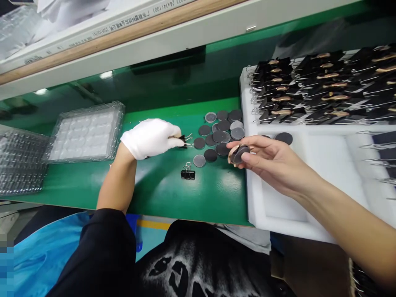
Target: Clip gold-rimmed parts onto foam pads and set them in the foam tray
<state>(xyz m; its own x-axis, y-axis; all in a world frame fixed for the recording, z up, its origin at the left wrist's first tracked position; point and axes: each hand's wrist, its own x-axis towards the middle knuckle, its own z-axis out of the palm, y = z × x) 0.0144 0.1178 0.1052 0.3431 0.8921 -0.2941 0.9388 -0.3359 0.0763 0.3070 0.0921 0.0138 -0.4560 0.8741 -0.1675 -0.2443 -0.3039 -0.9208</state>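
Observation:
My left hand (151, 139), in a white glove, pinches a black binder clip (185, 140) whose wire handles point right. My bare right hand (269, 163) grips a round dark piece (240, 155) with a copper-coloured rim, held just above the green surface. Between my hands lie several loose dark discs (220, 136), some overlapping, some with a clear glossy face. A second binder clip (187, 174) rests on the surface below my left hand, its wire handles pointing away from me.
A white foam tray (252, 185) stands at the right; rows of black clips (281, 90) with copper-coloured pieces fill its far part. A dark disc (284, 138) lies in a near compartment. Clear plastic trays (86, 132) are stacked at the left. A shelf edge (139, 45) runs across the back.

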